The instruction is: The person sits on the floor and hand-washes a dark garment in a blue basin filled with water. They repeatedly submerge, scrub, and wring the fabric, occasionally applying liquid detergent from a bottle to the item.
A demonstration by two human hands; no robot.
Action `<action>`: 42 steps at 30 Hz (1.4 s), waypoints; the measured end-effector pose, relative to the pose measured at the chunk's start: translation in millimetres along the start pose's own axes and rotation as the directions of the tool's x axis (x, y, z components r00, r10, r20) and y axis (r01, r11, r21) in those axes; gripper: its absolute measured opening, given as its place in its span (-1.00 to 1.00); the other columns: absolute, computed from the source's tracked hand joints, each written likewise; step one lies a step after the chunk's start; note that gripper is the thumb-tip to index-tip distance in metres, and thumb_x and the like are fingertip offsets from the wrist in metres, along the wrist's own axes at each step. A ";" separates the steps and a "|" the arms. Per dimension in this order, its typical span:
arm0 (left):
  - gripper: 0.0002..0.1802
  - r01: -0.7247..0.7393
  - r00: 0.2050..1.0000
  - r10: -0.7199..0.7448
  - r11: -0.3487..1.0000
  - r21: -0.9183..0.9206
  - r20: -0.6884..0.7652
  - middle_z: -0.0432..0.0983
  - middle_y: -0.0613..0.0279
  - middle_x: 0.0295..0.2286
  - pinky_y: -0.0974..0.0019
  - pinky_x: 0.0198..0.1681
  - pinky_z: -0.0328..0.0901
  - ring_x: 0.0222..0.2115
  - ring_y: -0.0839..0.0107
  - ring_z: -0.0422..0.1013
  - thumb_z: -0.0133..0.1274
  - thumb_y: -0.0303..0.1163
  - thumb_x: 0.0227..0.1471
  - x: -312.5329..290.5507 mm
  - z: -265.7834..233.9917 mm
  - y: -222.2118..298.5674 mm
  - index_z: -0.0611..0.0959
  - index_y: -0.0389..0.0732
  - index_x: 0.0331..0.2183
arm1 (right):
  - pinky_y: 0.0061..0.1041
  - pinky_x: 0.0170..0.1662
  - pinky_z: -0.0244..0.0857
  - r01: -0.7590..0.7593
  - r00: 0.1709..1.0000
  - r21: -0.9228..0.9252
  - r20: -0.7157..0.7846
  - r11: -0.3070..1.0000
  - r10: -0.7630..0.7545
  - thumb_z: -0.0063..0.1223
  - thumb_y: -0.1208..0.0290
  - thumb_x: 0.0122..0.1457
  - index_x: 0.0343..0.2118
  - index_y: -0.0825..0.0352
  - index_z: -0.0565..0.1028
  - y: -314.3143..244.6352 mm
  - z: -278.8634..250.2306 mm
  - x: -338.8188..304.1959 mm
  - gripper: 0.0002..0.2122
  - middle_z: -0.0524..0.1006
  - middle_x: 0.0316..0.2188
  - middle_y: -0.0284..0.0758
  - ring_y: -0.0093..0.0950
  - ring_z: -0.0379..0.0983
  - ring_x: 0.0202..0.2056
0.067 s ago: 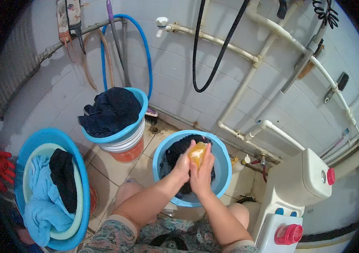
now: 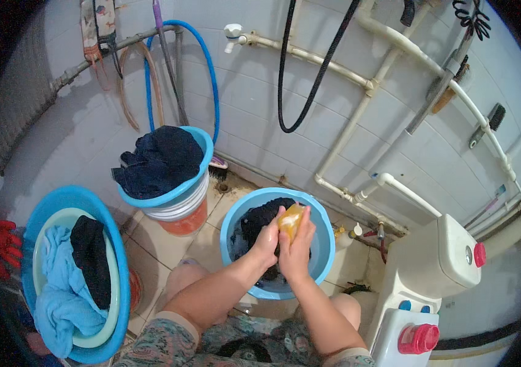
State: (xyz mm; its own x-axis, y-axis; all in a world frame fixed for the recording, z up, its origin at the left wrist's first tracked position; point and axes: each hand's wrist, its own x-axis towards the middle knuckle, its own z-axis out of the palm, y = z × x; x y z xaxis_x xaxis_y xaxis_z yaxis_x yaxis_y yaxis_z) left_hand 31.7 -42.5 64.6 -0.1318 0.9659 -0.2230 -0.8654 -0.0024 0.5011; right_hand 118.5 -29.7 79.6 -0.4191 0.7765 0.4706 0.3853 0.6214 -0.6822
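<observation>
A yellow bar of soap (image 2: 291, 221) with white lather on it is held between both hands. My left hand (image 2: 266, 243) is closed against its left side, and my right hand (image 2: 297, 249) wraps the right side. Both are above a light blue basin (image 2: 326, 244) on the tiled floor. Inside the basin lies a dark, wet-looking garment (image 2: 256, 224), partly hidden by my hands and forearms.
At back left, a blue basin (image 2: 208, 153) of dark clothes (image 2: 165, 160) sits on a bucket (image 2: 184, 221). Nested tubs (image 2: 124, 293) at left hold a light blue cloth (image 2: 63, 293) and black cloth (image 2: 91, 260). White containers (image 2: 420, 260) stand at right; pipes (image 2: 340, 150) line the wall.
My hands and the soap have shifted slightly to the right, and the soap has turned a little more upright between them. Both hands keep hold of it.
</observation>
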 end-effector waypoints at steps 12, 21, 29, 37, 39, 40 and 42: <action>-0.51 0.185 0.952 -0.069 0.906 -0.380 0.298 0.44 0.18 -0.17 0.16 0.10 0.12 -0.09 0.36 0.33 -0.34 -0.01 0.20 -3.6 -29.8 3.8 0.35 -0.09 0.03 | -0.03 0.13 -0.09 0.411 0.895 -0.280 0.304 0.867 -0.326 0.18 0.33 -0.12 0.17 0.16 0.15 -35.6 -12.3 -22.2 -0.29 0.26 -0.10 -0.09 -0.14 0.15 0.00; -0.52 0.262 0.963 -0.242 0.945 -0.196 0.120 0.37 0.19 -0.04 0.11 0.11 0.11 0.00 0.25 0.27 -0.14 -0.03 0.11 2.6 -6.3 -27.9 0.42 -0.10 -0.02 | -0.19 0.13 -0.02 -0.051 0.991 -0.275 -0.133 0.960 0.014 0.09 0.17 0.02 0.18 0.15 0.13 16.0 -34.8 18.0 -0.35 0.29 -0.11 -0.06 -0.13 0.18 -0.02; -0.47 0.159 0.974 -0.133 0.978 -0.136 0.183 0.48 0.15 -0.16 0.08 -0.01 0.25 -0.15 0.21 0.40 -0.22 0.04 0.12 -14.4 11.2 6.8 0.50 -0.17 -0.10 | -0.30 -0.14 0.30 -0.384 0.692 0.923 0.311 -0.033 0.651 -0.15 -0.02 0.17 -0.08 0.27 0.31 47.7 -168.2 13.8 -0.55 0.44 -0.27 -0.25 -0.35 0.38 -0.24; -0.50 0.164 0.983 -0.156 0.983 -0.079 0.092 0.47 0.18 -0.15 0.05 0.03 0.19 -0.11 0.18 0.37 -0.20 0.03 0.11 -17.4 8.0 -3.0 0.53 -0.16 -0.14 | -0.48 -0.12 0.26 -0.603 0.787 0.363 0.122 0.711 0.605 0.10 0.55 -0.24 -0.07 0.28 0.32 29.4 -386.2 -75.1 -0.47 0.43 -0.30 -0.34 -0.47 0.37 -0.22; -0.50 0.191 0.977 -0.182 0.978 -0.083 0.114 0.47 0.21 -0.14 0.06 0.06 0.16 -0.09 0.20 0.36 -0.22 0.02 0.12 -14.5 1.1 -10.1 0.53 -0.15 -0.13 | -0.46 -0.11 0.27 -0.651 0.745 -0.198 0.021 0.733 0.667 0.08 0.60 -0.23 0.03 0.26 0.29 5.7 -426.7 -91.0 -0.39 0.46 -0.29 -0.29 -0.45 0.39 -0.24; -0.50 0.203 0.972 -0.193 0.977 -0.069 0.134 0.47 0.22 -0.14 0.07 0.07 0.15 -0.09 0.20 0.35 -0.22 0.02 0.13 -15.9 1.9 -11.0 0.53 -0.15 -0.13 | -0.45 -0.10 0.27 -0.600 0.749 -0.441 -0.017 0.667 0.662 0.07 0.61 -0.22 0.06 0.25 0.29 -2.9 -438.4 -98.5 -0.37 0.48 -0.27 -0.26 -0.42 0.41 -0.23; -0.51 0.187 0.975 -0.181 0.982 -0.034 0.127 0.46 0.22 -0.13 0.08 0.06 0.15 -0.09 0.22 0.35 -0.23 0.01 0.14 -20.8 6.0 -13.6 0.54 -0.14 -0.13 | -0.43 -0.09 0.27 -0.550 0.596 -0.714 0.027 0.433 0.802 0.06 0.62 -0.19 0.06 0.21 0.31 -10.3 -454.6 -106.3 -0.39 0.49 -0.25 -0.21 -0.36 0.43 -0.21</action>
State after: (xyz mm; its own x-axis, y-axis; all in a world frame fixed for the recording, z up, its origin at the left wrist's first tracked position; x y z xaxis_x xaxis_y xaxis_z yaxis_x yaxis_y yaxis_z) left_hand 49.1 -61.0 67.4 0.0899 0.9753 -0.2020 -0.8908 0.1694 0.4216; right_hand 532.8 -71.1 291.0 0.0373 0.9588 -0.2817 0.9844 -0.0837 -0.1546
